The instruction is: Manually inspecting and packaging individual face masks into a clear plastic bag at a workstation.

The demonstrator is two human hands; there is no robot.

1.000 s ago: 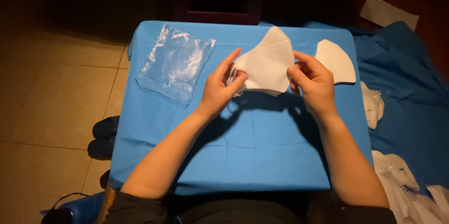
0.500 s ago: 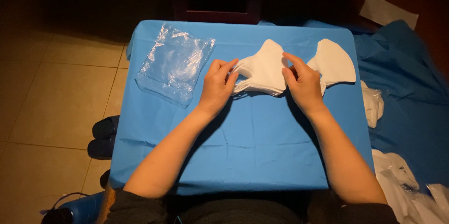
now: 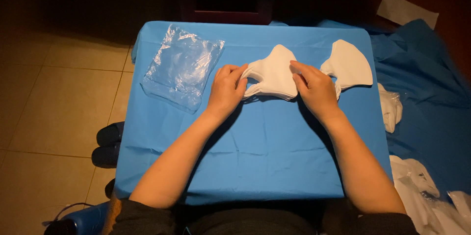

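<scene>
1. Hands meet at the middle of the far half of the table: our left hand [image 3: 226, 88] and our right hand [image 3: 314, 87] sit on either side of a stack of white, curved, soft fabric mask pieces [image 3: 273, 74].
2. We pinch the left corner of that stack with our left fingers [image 3: 239, 73], which are bent and drawn narrow around its edge, thumb against the underside.
3. We press our right fingers [image 3: 298, 68] flat and close together on the right part of the stack, holding it down against the cloth.
4. The stack rests on the bright blue thin sheet covering the table [image 3: 255, 151], and its lower layers fan out slightly at the near edge.
5. Just to the right of our right hand lies a second white curved mask piece [image 3: 349, 63], apart from the stack.
6. To the left of our left hand lies a crumpled clear plastic bag [image 3: 180, 67], flat on the blue sheet.
7. Beyond the right edge of the table we see a dark blue draped cloth [image 3: 431, 102] with white crumpled material [image 3: 391, 107] on it.
8. On the tiled floor [image 3: 54, 102] at the left, near the table's edge, sits a pair of dark slippers [image 3: 109, 142].
</scene>
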